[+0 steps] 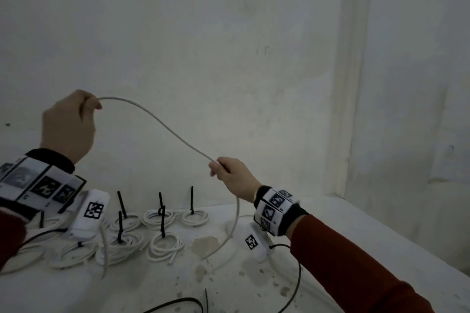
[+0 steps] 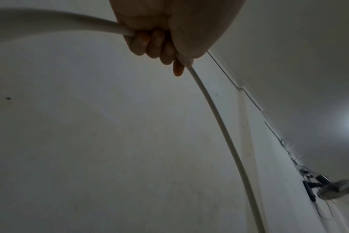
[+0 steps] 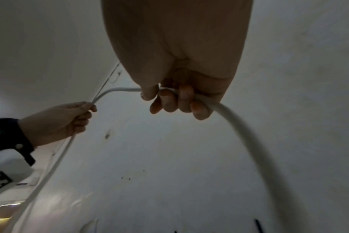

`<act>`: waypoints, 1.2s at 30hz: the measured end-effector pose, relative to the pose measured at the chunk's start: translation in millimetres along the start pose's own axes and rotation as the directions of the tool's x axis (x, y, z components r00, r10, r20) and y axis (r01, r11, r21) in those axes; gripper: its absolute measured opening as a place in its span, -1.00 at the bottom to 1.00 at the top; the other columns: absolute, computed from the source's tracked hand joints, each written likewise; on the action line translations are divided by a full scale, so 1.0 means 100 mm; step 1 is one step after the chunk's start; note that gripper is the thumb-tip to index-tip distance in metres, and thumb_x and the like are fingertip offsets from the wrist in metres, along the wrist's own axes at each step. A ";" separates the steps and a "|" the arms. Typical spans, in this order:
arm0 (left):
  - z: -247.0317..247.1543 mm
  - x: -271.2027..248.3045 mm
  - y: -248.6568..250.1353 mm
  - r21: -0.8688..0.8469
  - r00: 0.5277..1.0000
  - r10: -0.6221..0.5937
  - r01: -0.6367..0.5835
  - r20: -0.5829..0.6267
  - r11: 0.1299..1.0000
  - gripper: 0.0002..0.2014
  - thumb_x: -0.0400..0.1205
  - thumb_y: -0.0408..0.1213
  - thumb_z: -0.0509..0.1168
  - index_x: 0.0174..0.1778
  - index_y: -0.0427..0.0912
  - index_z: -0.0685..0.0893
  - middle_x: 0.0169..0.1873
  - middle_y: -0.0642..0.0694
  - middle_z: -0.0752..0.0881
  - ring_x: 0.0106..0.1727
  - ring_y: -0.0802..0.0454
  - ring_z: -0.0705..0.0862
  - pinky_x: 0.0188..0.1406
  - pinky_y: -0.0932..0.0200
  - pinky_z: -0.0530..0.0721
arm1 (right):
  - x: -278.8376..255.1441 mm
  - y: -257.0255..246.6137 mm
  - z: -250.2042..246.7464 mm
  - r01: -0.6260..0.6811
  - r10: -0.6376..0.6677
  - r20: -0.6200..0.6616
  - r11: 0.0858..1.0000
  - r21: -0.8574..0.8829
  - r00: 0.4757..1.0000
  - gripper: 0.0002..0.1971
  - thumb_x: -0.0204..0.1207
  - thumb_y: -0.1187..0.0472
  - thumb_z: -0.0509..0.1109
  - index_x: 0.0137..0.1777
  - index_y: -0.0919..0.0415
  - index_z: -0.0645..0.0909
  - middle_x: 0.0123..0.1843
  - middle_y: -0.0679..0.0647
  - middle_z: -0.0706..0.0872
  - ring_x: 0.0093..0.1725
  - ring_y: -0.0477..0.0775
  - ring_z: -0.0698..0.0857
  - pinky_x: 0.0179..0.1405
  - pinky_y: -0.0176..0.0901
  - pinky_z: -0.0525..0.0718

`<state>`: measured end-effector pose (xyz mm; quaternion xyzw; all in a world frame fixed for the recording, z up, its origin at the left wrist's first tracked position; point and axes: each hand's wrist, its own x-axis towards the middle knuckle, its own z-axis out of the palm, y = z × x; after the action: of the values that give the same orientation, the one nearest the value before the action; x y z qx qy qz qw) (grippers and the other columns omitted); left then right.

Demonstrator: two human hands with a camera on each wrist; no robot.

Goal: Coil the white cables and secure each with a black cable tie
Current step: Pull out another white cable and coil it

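Observation:
A loose white cable (image 1: 162,124) spans the air between both hands. My left hand (image 1: 68,127) is raised at the left and grips it in a fist (image 2: 155,45). Lower and to the right, my right hand (image 1: 229,173) holds the same cable with curled fingers (image 3: 177,100). From the right hand the cable (image 1: 235,223) droops to the white table (image 1: 330,236). From the left hand another stretch (image 1: 104,249) hangs to the table. Several coiled white cables (image 1: 165,249), each with a black cable tie (image 1: 162,221) standing up, lie at the table's back left.
A white wall (image 1: 229,46) rises right behind the table. Loose black ties (image 1: 178,303) lie near the front edge. A thin black wire (image 1: 297,277) runs from the right wrist camera across the table. A chipped patch (image 1: 204,245) marks the tabletop.

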<state>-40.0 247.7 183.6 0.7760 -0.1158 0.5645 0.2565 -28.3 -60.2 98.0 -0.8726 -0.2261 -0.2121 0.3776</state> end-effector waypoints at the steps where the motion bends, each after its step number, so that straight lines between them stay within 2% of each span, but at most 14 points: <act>1: -0.03 0.02 -0.06 0.009 1.000 -0.016 0.016 0.010 1.000 -0.74 0.77 -0.26 0.05 -0.08 -0.30 0.59 -0.45 -0.23 0.52 -0.38 -0.23 0.50 -0.32 0.01 0.38 | -0.03 0.09 -0.03 -0.036 0.037 -0.016 0.999 0.010 0.999 -0.65 0.71 0.01 0.18 -0.29 0.08 0.56 -0.39 -0.04 0.55 -0.40 -0.02 0.52 -0.29 -0.09 0.48; 4: -0.06 0.02 -0.23 0.033 0.998 -0.051 0.050 0.029 0.998 -0.73 0.77 -0.26 0.03 -0.07 -0.30 0.58 -0.51 -0.21 0.46 -0.44 -0.20 0.43 -0.37 0.01 0.37 | -0.12 0.30 -0.13 -0.181 0.192 -0.089 0.977 0.115 0.977 -0.55 0.69 -0.07 0.19 -0.43 0.09 0.47 -0.49 -0.04 0.49 -0.58 -0.05 0.42 -0.51 -0.20 0.45; 7: -0.06 -0.02 -0.28 0.061 0.984 -0.116 0.108 0.136 0.992 -0.77 0.75 -0.28 0.08 -0.07 -0.31 0.59 -0.49 -0.21 0.48 -0.42 -0.21 0.45 -0.37 0.03 0.36 | -0.15 0.34 -0.27 -0.316 0.372 -0.113 0.887 0.337 0.921 -0.51 0.67 -0.10 0.21 -0.47 0.11 0.38 -0.58 -0.03 0.35 -0.64 -0.03 0.29 -0.63 -0.27 0.35; 10: -0.05 -0.09 -0.23 0.098 0.950 -0.160 0.139 0.266 0.986 -0.85 0.70 -0.28 0.20 -0.13 -0.24 0.59 -0.38 -0.23 0.61 -0.31 -0.24 0.54 -0.28 0.03 0.41 | -0.11 0.26 -0.42 -0.334 0.458 -0.033 0.694 0.637 0.888 -0.61 0.71 0.09 0.11 -0.39 0.12 0.36 -0.59 -0.05 0.23 -0.62 -0.06 0.14 -0.65 -0.31 0.16; 12: -0.05 -0.15 -0.15 0.093 0.915 -0.153 0.127 0.374 0.988 -0.85 0.68 -0.23 0.24 -0.16 -0.21 0.60 -0.37 -0.15 0.63 -0.34 -0.17 0.56 -0.32 0.05 0.42 | -0.08 0.13 -0.49 -0.284 0.423 0.030 0.550 0.785 0.906 -0.69 0.68 0.19 0.05 -0.30 0.16 0.43 -0.60 -0.06 0.24 -0.64 -0.09 0.15 -0.67 -0.31 0.14; 13: -0.05 -0.17 -0.10 0.082 0.896 -0.133 0.108 0.423 0.991 -0.84 0.67 -0.20 0.24 -0.16 -0.18 0.61 -0.38 -0.09 0.62 -0.35 -0.10 0.57 -0.35 0.08 0.43 | -0.07 0.05 -0.51 -0.258 0.389 0.043 0.520 0.815 0.920 -0.71 0.68 0.20 0.04 -0.26 0.18 0.46 -0.60 -0.06 0.26 -0.65 -0.09 0.17 -0.67 -0.30 0.15; 16: -0.05 -0.23 0.08 0.020 0.841 -0.030 0.023 0.539 1.000 -0.84 0.66 -0.12 0.23 -0.14 -0.12 0.61 -0.41 -0.02 0.61 -0.39 0.04 0.54 -0.43 0.15 0.40 | -0.05 -0.19 -0.50 -0.197 0.266 0.050 0.563 0.802 0.963 -0.72 0.74 0.11 0.07 -0.07 0.17 0.56 -0.55 -0.02 0.26 -0.61 -0.07 0.18 -0.60 -0.28 0.16; 19: -0.02 -0.26 0.25 -0.013 0.816 0.064 -0.069 0.575 0.998 -0.83 0.66 -0.08 0.20 -0.09 -0.09 0.60 -0.38 0.00 0.62 -0.41 0.10 0.53 -0.44 0.21 0.39 | -0.03 -0.38 -0.46 -0.163 0.188 0.053 0.636 0.754 0.981 -0.71 0.75 0.03 0.09 0.09 0.14 0.60 -0.55 -0.03 0.21 -0.59 -0.08 0.13 -0.60 -0.29 0.12; 23: 0.06 -0.28 0.38 -0.055 0.778 0.147 -0.143 0.611 0.988 -0.84 0.67 -0.09 0.19 0.06 -0.03 0.59 -0.32 0.07 0.64 -0.32 0.16 0.61 -0.38 0.28 0.45 | -0.03 -0.56 -0.40 -0.140 0.091 0.107 0.674 0.725 0.990 -0.70 0.74 0.02 0.11 0.09 0.14 0.63 -0.52 -0.05 0.17 -0.56 -0.09 0.10 -0.60 -0.28 0.06; 25: 0.10 -0.30 0.42 -0.072 0.798 0.188 -0.180 0.573 0.981 -0.82 0.69 -0.13 0.16 0.06 -0.08 0.63 -0.43 0.10 0.58 -0.41 0.13 0.56 -0.43 0.20 0.45 | -0.05 -0.62 -0.37 -0.140 0.054 0.143 0.692 0.708 0.988 -0.69 0.74 0.02 0.12 0.02 0.14 0.64 -0.54 -0.06 0.19 -0.56 -0.10 0.11 -0.61 -0.30 0.08; 28: 0.13 -0.29 0.37 -0.025 0.873 0.209 -0.220 0.441 0.975 -0.73 0.70 -0.10 0.05 -0.05 -0.10 0.63 -0.61 0.00 0.45 -0.60 0.03 0.40 -0.54 0.13 0.37 | -0.09 -0.63 -0.34 -0.172 0.056 0.183 0.675 0.718 0.981 -0.67 0.74 0.03 0.13 -0.13 0.18 0.59 -0.56 -0.09 0.21 -0.59 -0.11 0.13 -0.59 -0.28 0.06; 31: 0.15 -0.22 0.23 0.012 0.909 0.181 -0.200 0.375 0.980 -0.75 0.71 -0.13 0.07 -0.07 -0.10 0.63 -0.64 -0.09 0.45 -0.64 -0.08 0.40 -0.56 0.11 0.40 | -0.16 -0.57 -0.34 -0.200 0.057 0.215 0.648 0.735 0.975 -0.66 0.74 0.03 0.14 -0.22 0.17 0.52 -0.57 -0.08 0.19 -0.61 -0.13 0.12 -0.55 -0.23 0.01; 36: 0.15 -0.09 -0.03 0.093 0.933 0.087 -0.127 0.350 0.987 -0.72 0.72 -0.11 0.06 -0.07 -0.10 0.66 -0.58 -0.22 0.56 -0.62 -0.16 0.49 -0.55 0.07 0.50 | -0.27 -0.43 -0.42 -0.241 0.078 0.251 0.648 0.723 0.965 -0.67 0.75 0.06 0.11 -0.23 0.15 0.48 -0.57 -0.10 0.22 -0.62 -0.16 0.14 -0.64 -0.35 0.10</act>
<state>-29.1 240.7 171.2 0.8687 -0.1685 0.4388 0.1562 -82.5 -72.1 133.6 -0.6733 -0.2512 0.0210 0.6950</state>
